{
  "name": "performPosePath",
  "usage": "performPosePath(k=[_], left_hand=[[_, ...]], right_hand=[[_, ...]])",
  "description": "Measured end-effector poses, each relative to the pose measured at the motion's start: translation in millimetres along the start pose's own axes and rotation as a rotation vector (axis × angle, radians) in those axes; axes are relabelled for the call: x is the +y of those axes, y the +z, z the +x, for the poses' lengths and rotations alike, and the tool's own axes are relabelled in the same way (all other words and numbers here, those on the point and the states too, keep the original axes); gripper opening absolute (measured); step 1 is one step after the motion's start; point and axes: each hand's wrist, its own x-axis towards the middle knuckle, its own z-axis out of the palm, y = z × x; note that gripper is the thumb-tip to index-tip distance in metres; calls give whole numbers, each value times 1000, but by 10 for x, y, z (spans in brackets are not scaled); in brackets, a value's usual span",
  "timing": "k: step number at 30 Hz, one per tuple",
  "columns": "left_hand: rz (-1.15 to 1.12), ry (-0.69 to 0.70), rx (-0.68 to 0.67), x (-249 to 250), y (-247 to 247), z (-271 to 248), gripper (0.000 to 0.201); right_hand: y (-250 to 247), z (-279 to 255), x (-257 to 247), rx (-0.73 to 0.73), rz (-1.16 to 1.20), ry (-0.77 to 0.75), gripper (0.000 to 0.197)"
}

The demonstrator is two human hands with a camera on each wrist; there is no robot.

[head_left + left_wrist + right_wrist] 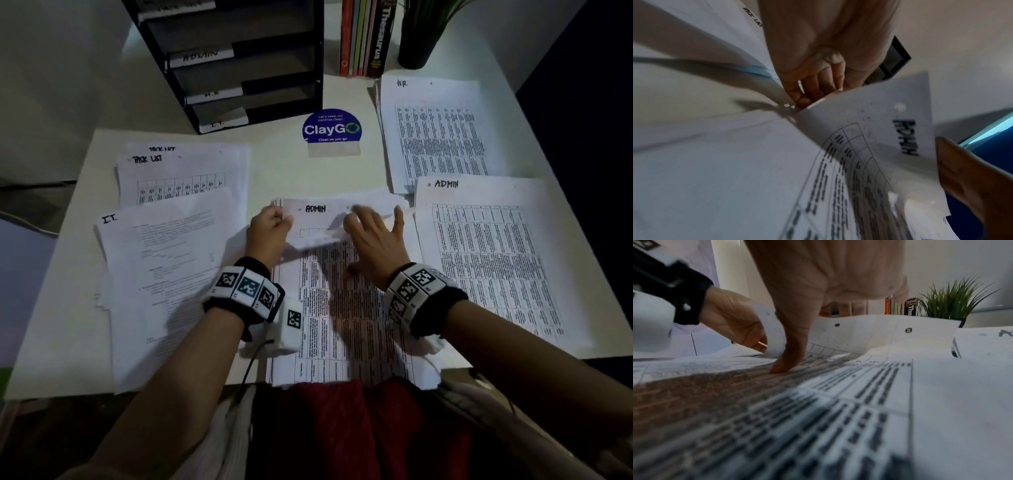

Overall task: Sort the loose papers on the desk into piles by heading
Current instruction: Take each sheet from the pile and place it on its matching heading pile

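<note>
On the white counter (284, 171), the unsorted stack (342, 308) lies in the middle, straight before the person, its near edge hanging over the counter's front. Its top sheet (329, 219), headed "ADMIN", is curled up at the far end. The left hand (269, 228) has its fingers (818, 87) clamped on that sheet's far left corner; from the left wrist view only the fingertips show past the palm, and the paper hides the thumb. The right hand (375, 240) lies over the sheet with fingers spread and straight, the fingertips blurred in the head view; the right wrist view shows the thumb (789, 353) pressed down on the printed table, while the other fingers are cut off behind the palm.

Just right of the stack lies the ADMIN pile (489, 260); farther back on the right, the H.R. pile (435, 133), its near end tucked under the ADMIN pile. On the left, the I.T. pile (164, 274) overlaps the near part of the TASK LIST pile (178, 171); how many sheets each holds cannot be made out.

At the back stand a black letter tray rack (239, 61) with handwritten labels, its top cut off, a blue ClayGo sign (331, 128), a row of books (368, 37) and a potted plant (419, 37), both cropped.
</note>
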Motion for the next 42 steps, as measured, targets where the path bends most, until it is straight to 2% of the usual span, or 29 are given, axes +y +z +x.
performPosePath(k=[2,5,7,10,12,15,18,20,22,25,26,28,30,32,35,38,39,42], left_hand=[[-19,-12,-14,-17,-29,14,24],[-67,-54,-80,-19,-58,-4,31],[-117,-85,-135,4,-74,-38,38],[-137,-126,-138,10,-80,-45,49],[-151,-148,-121,21,-78,-44,45],[-130,-144,-141,53,-98,-48,39],[-31,-28,-127,97,-111,-40,23],[101,60,-45,109,-106,11,20],[265,116,-9,141,-97,59,31],[398,127,-41,206,-77,108,40],[420,121,-58,216,-72,123,41],[428,106,-87,225,-63,132,41],[416,121,-79,233,-56,114,38],[397,164,-39,234,-61,85,34],[387,218,-23,205,-63,45,33],[295,267,-1,214,-47,-26,32],[229,275,-12,245,-45,-69,39],[-112,208,-191,410,-44,-247,82]], right_hand=[[-19,16,3,-13,108,-6,92],[-75,85,26,14,301,20,102],[-111,162,34,117,414,73,89],[-148,301,65,188,448,128,52],[-137,364,83,173,329,126,36],[-121,339,69,212,235,96,27],[-145,145,19,240,184,-82,19],[-112,4,-8,177,118,-240,24],[-42,-81,-48,51,40,-308,38],[37,-92,-79,-82,18,-255,57],[34,-86,-91,-94,27,-237,58],[28,-78,-105,-97,47,-226,48],[26,-82,-92,-95,127,-226,42],[12,-80,-66,-117,182,-221,48],[-29,-50,-26,-143,148,-197,49],[-105,2,18,-12,116,-137,30],[-165,24,35,32,126,-103,24],[-468,113,100,138,141,-28,22]])
